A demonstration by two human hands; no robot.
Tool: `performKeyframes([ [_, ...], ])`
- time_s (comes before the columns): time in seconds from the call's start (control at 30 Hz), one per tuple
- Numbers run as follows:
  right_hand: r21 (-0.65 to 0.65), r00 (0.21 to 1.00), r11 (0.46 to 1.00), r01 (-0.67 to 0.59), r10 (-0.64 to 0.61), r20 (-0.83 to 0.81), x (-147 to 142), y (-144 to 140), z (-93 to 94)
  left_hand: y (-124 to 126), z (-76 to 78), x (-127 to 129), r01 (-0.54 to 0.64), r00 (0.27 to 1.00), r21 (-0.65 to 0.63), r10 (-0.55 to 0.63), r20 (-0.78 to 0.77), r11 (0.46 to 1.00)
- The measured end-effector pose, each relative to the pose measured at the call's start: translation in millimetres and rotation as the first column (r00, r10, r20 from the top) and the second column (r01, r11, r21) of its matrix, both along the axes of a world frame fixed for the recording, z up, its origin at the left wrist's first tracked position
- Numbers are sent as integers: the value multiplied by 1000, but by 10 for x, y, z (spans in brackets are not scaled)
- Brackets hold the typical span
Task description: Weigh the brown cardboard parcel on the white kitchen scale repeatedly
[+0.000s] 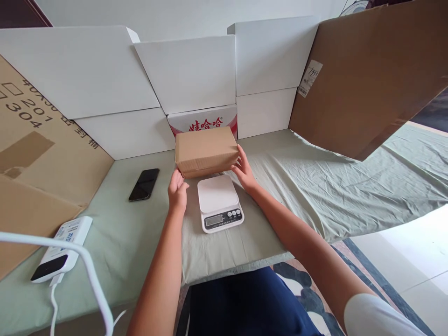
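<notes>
A small brown cardboard box [207, 148] is between my two hands, just behind the kitchen scale. My left hand [177, 189] grips its near left corner, and my right hand [243, 170] holds its right end with the fingers curled round the corner. The box looks slightly tilted; whether its underside touches the cloth I cannot tell. In front of it lies the white kitchen scale [219, 198] with a bare platform, a small grey display and a row of buttons facing me.
A black phone [144, 185] lies left of my left hand. Further left are a white device [63, 249] and a thick white cable [87, 263]. White boxes [196, 70] stand along the back, with large brown cardboard [364, 79] at right and printed cardboard [38, 140] at left. Green cloth [266, 242] covers the surface.
</notes>
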State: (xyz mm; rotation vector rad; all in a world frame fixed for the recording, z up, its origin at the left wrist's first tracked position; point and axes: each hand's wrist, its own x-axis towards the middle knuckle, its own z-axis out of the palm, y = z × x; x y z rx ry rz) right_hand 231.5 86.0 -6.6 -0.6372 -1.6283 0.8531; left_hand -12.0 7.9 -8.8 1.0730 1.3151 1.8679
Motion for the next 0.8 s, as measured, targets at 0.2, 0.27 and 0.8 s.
performKeyframes([
  [0.2,197,988,974,111,-128,80,195,-414,66,-597,70,81,-12,992,92,23,-120,996],
  [0.27,194,988,977,91,-113,106,289,-586,11,-828,10,117,-43,992,60,50,-112,997],
  [0.8,140,986,983,119,-133,96,418,-858,-92,-1247,-123,238,-54,994,-77,46,-99,996],
])
